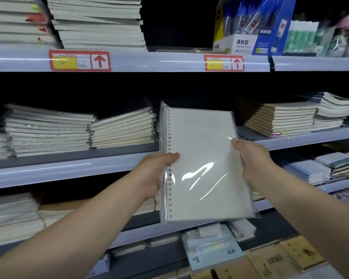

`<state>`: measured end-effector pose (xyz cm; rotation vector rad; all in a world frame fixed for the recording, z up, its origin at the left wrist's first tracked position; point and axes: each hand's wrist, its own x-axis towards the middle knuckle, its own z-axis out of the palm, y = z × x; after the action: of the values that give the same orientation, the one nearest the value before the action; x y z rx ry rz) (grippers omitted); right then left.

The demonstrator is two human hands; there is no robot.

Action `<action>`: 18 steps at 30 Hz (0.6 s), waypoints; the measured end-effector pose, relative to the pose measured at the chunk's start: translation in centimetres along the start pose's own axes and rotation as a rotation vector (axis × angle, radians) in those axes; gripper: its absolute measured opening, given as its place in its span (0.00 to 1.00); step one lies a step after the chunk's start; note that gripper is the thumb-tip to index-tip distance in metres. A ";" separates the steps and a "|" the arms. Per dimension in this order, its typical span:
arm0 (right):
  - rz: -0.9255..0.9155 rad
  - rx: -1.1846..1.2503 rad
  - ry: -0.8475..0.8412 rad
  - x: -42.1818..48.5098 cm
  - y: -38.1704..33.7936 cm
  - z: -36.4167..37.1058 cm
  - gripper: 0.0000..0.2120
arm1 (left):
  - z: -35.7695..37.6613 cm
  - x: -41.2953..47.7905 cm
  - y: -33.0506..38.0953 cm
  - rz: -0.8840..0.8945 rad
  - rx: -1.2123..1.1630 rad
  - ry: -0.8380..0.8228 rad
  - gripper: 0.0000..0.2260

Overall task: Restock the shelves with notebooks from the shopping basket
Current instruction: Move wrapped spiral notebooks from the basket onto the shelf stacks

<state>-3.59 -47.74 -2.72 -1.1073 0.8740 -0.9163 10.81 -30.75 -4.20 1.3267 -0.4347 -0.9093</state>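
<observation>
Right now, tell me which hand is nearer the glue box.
Right. The right hand grips the notebook by its right edge, directly below the glue box; the left hand holds its ring edge, farther left.

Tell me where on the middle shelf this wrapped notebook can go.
Bare shelf shows between the cream stack and the brown-edged stack, partly hidden behind the notebook. Left and far right are packed.

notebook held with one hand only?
No, the left hand grips the notebook at its ring edge and the right hand grips the opposite edge.
</observation>
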 end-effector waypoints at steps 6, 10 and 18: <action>-0.024 -0.038 -0.075 2.9 -0.7 0.4 0.05 | 1.2 1.3 -0.2 0.061 -0.060 0.068 0.11; 0.000 -0.070 -0.241 4.4 -1.0 -0.4 0.07 | 2.1 2.0 0.4 0.030 -0.055 0.145 0.10; 0.023 -0.206 -0.407 5.5 -0.8 -4.0 0.08 | 4.8 3.5 1.3 -0.074 -0.128 0.238 0.09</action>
<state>-5.30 -54.32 -3.50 -1.3987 0.6498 -0.5596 9.77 -36.48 -2.63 1.3202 -0.1417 -0.8139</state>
